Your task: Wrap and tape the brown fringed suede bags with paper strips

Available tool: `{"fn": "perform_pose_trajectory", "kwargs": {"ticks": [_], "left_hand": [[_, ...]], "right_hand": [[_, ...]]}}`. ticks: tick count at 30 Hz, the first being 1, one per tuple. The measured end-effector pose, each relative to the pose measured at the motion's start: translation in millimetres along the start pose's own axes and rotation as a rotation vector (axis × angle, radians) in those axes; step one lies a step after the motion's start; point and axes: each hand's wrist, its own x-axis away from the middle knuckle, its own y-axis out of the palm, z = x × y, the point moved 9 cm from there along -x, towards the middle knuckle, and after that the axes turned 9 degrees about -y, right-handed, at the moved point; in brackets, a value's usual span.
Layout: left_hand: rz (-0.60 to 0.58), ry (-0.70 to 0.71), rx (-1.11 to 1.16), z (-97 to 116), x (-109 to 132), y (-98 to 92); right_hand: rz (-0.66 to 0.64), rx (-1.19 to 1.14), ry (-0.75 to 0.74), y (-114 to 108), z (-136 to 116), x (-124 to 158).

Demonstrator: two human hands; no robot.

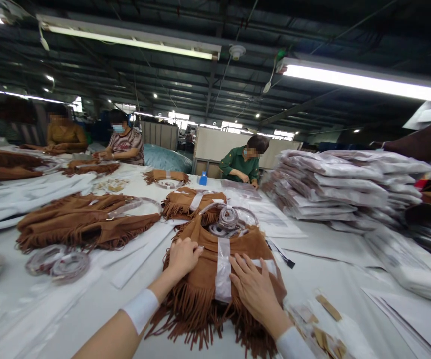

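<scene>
A brown fringed suede handbag (204,269) lies flat in front of me, its fringe spread toward the near edge. A white paper band (223,269) runs down its middle. My left hand (184,257) rests on the bag's left side with the fingers curled in; whether they pinch anything is hidden. Flat on the right side, fingers spread, lies my right hand (252,284), partly over the band's edge. Above the bag sits a coiled, wrapped strap (228,218) within the curve of its handle.
More fringed bags (88,222) lie to the left, near wrapped strap coils (69,264). Plastic-wrapped packages (342,184) are piled high at the right. Small tan tags (328,306) lie at the near right. Across the table a person in green (243,162) works; others sit further left.
</scene>
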Motion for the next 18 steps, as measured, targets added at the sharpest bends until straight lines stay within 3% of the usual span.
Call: {"fn": "perform_pose_trajectory", "kwargs": {"ticks": [2,5,7,11,14,18], "left_hand": [[0.051,0.034,-0.034,11.6,8.1,-7.4],[0.188,0.287,-0.121,44.3,31.3,-16.4],[0.247,0.410,-0.157,54.3,45.7,-13.5],[0.186,0.336,-0.131,33.7,45.7,3.5],[0.116,0.325,-0.092,23.4,38.9,9.2],[0.013,0.294,-0.035,18.1,28.4,10.2]], "right_hand": [[-0.026,-0.017,0.008,6.4,1.3,-0.5],[-0.010,-0.019,0.012,9.1,4.8,-0.6],[0.010,-0.022,-0.002,8.6,8.5,0.5],[0.066,-0.045,-0.017,7.8,27.5,7.9],[0.130,-0.111,0.144,12.1,62.4,21.9],[0.174,-0.435,0.262,23.1,91.5,38.1]]}}
